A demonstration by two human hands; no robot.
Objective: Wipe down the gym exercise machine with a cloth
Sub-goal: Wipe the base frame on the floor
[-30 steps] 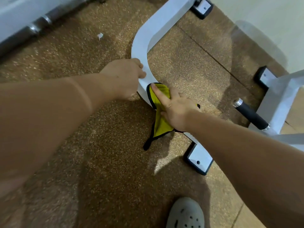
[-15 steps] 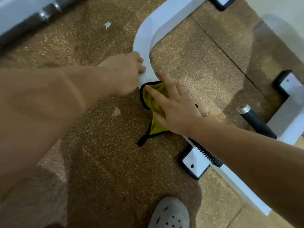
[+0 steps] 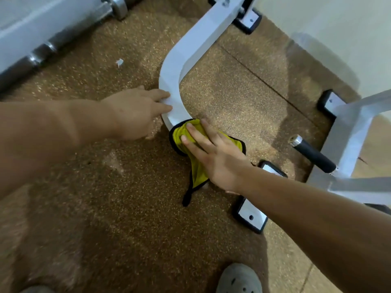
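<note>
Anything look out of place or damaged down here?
Only a small white scrap lies loose on the speckled floor, left of the white curved frame; it looks like litter. No visible damage or spill.

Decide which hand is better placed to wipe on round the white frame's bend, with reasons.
Right, likely. The right hand presses the yellow cloth onto the white frame beside the bend; the left hand only touches the frame, without cloth.
</note>
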